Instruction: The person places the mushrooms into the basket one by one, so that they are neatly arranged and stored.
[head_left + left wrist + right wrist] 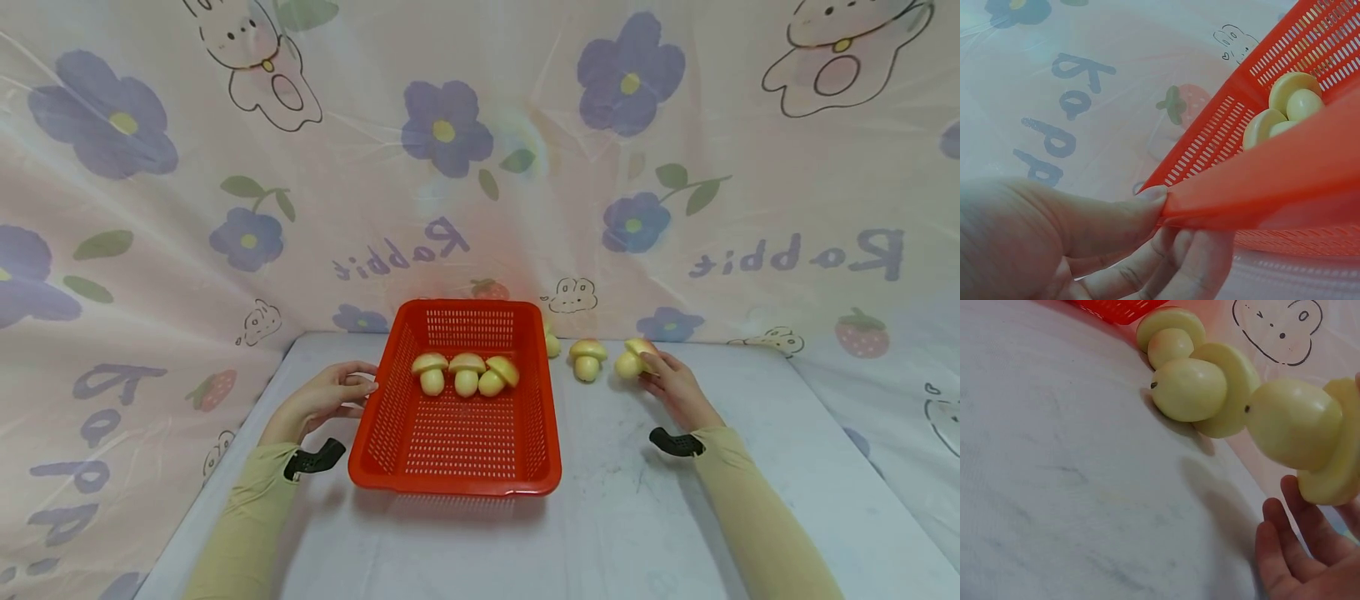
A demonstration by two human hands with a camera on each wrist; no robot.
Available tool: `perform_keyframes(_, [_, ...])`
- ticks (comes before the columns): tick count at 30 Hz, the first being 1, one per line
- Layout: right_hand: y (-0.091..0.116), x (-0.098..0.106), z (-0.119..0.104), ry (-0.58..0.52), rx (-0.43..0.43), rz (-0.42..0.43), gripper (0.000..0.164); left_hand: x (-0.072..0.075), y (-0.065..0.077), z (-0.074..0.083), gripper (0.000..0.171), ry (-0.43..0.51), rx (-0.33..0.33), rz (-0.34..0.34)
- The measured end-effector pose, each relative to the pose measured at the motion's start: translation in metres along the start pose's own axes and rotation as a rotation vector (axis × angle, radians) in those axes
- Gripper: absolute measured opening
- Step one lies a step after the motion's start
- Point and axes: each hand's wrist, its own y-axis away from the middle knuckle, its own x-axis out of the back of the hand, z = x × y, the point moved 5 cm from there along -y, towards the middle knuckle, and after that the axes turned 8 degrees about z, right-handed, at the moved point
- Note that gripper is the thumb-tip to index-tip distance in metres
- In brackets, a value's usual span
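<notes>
My left hand pinches the left rim of a red plastic basket, thumb on top and fingers beneath, as the left wrist view shows. Inside the basket, toward its back, three toy mushrooms with pale stems and yellowish caps lie in a row. To the right, my right hand holds another toy mushroom by its cap, stem pointing left. In the right wrist view it hangs above the table with a shadow below. Beside it, a toy mushroom lies on the table, and one more mushroom is partly hidden behind the basket's right rim.
The white table meets a patterned curtain with flowers and rabbits just behind the basket and mushrooms. The same sheet rises along the left and right sides. A black strap sits at my right wrist.
</notes>
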Motion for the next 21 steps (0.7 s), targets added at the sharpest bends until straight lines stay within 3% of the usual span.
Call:
perform_keyframes(7, [0.0012, -0.0037, 0.0010, -0.036, 0.019, -0.006, 0.068, 0.0000, -0.0008, -0.0013, 0.049, 0.002, 0.002, 0.002])
perform_keyframes(17, [0.0011, -0.0056, 0.0019, -0.050, 0.006, -0.015, 0.037, -0.0001, -0.0012, -0.0013, 0.048, 0.007, -0.001, -0.003])
perform_keyframes(21, [0.0012, -0.0054, 0.0015, -0.056, 0.009, -0.025, 0.032, -0.0001, -0.0008, -0.0008, 0.048, 0.000, -0.002, -0.002])
